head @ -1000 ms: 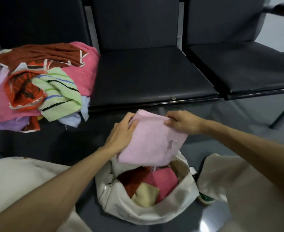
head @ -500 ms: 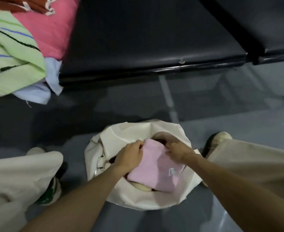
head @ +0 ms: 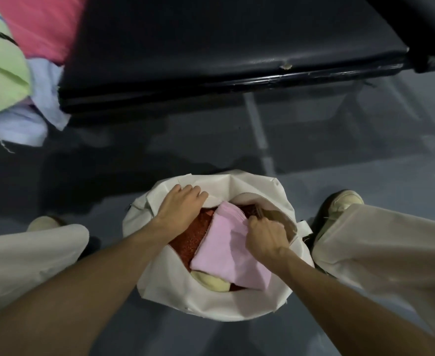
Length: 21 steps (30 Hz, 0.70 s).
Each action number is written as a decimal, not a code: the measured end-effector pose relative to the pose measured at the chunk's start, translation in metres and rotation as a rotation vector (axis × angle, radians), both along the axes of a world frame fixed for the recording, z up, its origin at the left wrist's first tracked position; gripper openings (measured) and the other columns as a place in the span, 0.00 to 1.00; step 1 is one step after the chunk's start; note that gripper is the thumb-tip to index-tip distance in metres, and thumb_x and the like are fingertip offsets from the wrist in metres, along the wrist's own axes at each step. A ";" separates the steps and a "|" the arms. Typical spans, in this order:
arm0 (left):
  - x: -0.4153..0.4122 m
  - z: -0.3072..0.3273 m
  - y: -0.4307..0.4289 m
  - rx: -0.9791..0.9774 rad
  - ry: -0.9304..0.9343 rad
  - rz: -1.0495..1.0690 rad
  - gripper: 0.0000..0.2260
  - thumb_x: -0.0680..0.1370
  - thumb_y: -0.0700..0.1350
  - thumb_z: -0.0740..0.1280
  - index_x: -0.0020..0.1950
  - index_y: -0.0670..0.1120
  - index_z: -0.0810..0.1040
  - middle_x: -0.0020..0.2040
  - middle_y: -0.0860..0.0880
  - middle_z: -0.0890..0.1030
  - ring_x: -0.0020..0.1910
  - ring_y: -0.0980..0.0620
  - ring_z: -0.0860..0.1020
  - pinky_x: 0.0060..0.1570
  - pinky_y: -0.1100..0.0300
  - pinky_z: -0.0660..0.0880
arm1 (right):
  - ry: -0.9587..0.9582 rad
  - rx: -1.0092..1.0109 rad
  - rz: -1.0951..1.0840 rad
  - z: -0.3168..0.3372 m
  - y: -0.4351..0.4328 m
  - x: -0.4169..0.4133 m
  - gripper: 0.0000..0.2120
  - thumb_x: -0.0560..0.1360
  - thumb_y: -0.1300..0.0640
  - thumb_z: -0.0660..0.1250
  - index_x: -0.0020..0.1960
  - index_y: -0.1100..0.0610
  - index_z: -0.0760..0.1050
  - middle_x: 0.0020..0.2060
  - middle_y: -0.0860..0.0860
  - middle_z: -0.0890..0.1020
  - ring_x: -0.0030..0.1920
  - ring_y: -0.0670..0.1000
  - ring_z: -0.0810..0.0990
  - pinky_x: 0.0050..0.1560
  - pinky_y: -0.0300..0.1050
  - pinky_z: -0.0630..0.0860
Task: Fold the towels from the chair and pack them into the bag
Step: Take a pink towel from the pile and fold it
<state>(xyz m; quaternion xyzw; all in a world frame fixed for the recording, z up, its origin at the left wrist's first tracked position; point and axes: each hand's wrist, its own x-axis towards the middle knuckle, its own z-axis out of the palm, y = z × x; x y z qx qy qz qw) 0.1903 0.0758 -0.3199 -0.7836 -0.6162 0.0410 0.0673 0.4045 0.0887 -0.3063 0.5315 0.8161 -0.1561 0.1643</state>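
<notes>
A white fabric bag (head: 175, 286) stands open on the floor between my feet. A folded light pink towel (head: 226, 250) lies inside it, on top of a red towel (head: 195, 232) and a cream towel (head: 211, 280). My right hand (head: 265, 238) is curled at the pink towel's upper right edge, fingers tucked into the bag beside it. My left hand (head: 181, 208) grips the bag's rim at the upper left, holding the mouth apart. Unfolded towels (head: 18, 60) in green, pink and pale blue hang over the chair at the far left.
A row of black padded chair seats (head: 211, 42) runs across the top, its front edge just beyond the bag. My legs in pale trousers (head: 380, 250) and shoes (head: 339, 201) flank the bag on the grey floor.
The pink towel went from above the bag down into it. My left hand let go of the towel and took the bag's rim. The view tilted down and closer.
</notes>
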 end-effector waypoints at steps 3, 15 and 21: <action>-0.014 0.010 -0.003 -0.031 -0.247 0.051 0.09 0.74 0.50 0.69 0.40 0.45 0.81 0.36 0.47 0.79 0.36 0.44 0.80 0.35 0.54 0.76 | 0.050 -0.039 -0.040 -0.007 -0.005 -0.002 0.19 0.78 0.63 0.52 0.69 0.58 0.64 0.55 0.56 0.81 0.55 0.58 0.80 0.46 0.47 0.70; -0.025 0.041 -0.002 0.374 -0.672 0.363 0.10 0.78 0.49 0.64 0.51 0.45 0.82 0.43 0.49 0.81 0.39 0.47 0.79 0.38 0.52 0.76 | 0.367 -0.233 -0.235 -0.038 -0.001 -0.041 0.38 0.76 0.60 0.61 0.78 0.60 0.42 0.71 0.62 0.67 0.70 0.60 0.69 0.71 0.52 0.64; -0.018 0.044 -0.001 0.367 -0.679 0.396 0.08 0.76 0.48 0.67 0.49 0.45 0.82 0.43 0.49 0.82 0.39 0.46 0.79 0.42 0.53 0.75 | 0.324 0.034 0.111 -0.034 -0.028 -0.037 0.31 0.75 0.56 0.64 0.76 0.55 0.59 0.70 0.58 0.68 0.68 0.61 0.67 0.66 0.61 0.69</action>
